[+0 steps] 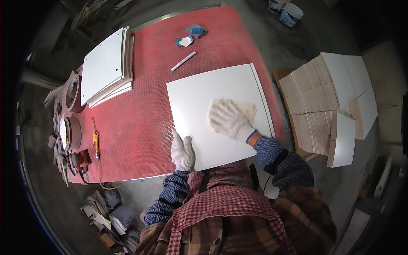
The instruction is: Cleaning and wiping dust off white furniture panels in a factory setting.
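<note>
A large white panel [204, 95] lies flat on the red work table [140, 123], in front of me. My right hand [229, 121], in a white glove, presses flat on a pale cloth [244, 108] that rests on the panel's middle right. My left hand [182, 151], also gloved, lies on the panel's near left edge and holds it down, fingers together.
A stack of white panels [106, 66] sits at the table's far left. A white marker [183, 61] and blue-and-white blocks [190, 36] lie at the far side. Tape rolls [70, 131] and tools line the left edge. More stacked panels [327, 97] stand at the right, buckets [290, 13] beyond.
</note>
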Demonstrator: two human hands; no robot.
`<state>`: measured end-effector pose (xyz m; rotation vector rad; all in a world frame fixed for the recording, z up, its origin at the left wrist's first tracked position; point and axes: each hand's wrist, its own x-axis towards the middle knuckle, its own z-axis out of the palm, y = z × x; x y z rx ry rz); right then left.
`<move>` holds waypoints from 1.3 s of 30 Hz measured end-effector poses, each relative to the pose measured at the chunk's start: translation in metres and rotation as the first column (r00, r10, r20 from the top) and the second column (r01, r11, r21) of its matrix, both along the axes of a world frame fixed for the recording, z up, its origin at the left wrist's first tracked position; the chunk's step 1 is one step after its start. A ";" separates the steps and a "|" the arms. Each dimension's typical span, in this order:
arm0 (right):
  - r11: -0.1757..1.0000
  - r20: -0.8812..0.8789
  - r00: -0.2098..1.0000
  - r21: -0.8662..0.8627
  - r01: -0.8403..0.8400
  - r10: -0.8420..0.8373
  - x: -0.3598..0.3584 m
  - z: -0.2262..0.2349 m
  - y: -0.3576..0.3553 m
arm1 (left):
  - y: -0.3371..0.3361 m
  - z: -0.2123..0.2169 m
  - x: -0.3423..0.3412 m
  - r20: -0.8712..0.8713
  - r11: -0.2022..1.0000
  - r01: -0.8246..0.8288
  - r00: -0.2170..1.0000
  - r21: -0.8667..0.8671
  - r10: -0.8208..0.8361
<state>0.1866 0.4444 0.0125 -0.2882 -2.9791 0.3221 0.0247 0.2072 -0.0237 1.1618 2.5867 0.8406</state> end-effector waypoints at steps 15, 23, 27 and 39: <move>0.923 -0.133 0.949 0.228 0.310 -0.285 -0.204 -0.003 0.043 | -0.004 0.003 0.003 0.096 0.993 -0.100 0.991 0.068 0.093; 0.987 -0.263 0.952 0.056 -0.150 0.160 -0.178 0.001 -0.060 | -0.001 0.012 0.009 0.313 0.901 -0.378 0.900 0.213 0.304; 0.957 -0.223 0.934 -0.009 -0.288 0.279 -0.102 0.008 -0.133 | -0.048 -0.031 -0.035 -0.249 0.978 -0.059 0.962 0.200 0.109; 0.995 0.021 1.000 0.101 -0.021 0.019 -0.029 0.005 -0.139 | 0.005 0.039 -0.098 0.827 0.966 -0.202 0.562 0.159 -0.018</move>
